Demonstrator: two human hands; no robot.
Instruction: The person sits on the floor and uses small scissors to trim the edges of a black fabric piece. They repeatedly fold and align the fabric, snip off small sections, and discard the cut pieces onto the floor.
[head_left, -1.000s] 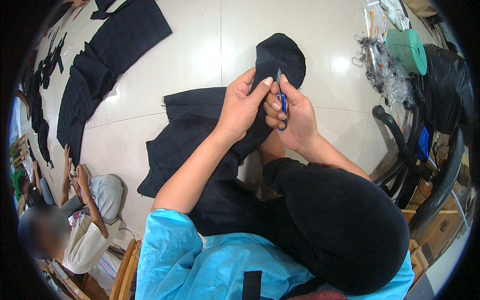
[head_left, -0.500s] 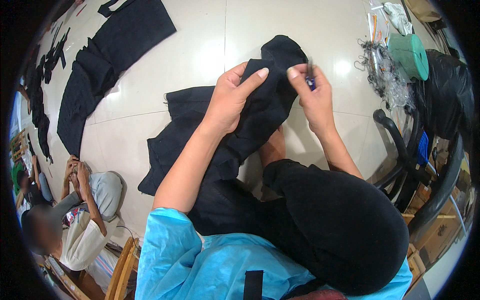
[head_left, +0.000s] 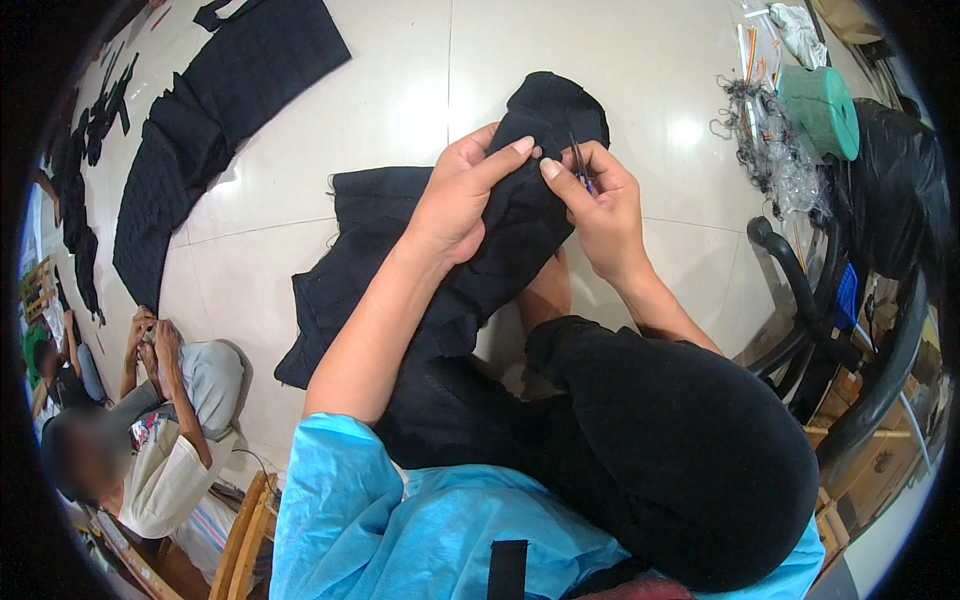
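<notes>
A black cloth spreads in folds over my lap, with its rounded upper end lying beyond my hands. My left hand pinches the cloth near that end, thumb on top. Close to its right, my right hand is closed on small thread snips, their dark narrow blades pointing up over the cloth and a bit of blue handle showing between my fingers. The thumb and index tips of both hands almost meet at the cloth; what lies between them is too small to make out.
A long black fabric piece lies on the tiled floor. A co-worker sits at lower left holding its end, another person beyond. A green spool, tangled threads, a black chair base and cardboard are at right.
My right hand and snips swung away to the right, then came back left beside my left hand. My left hand shifted slightly down and left, then back up a little on the cloth.
</notes>
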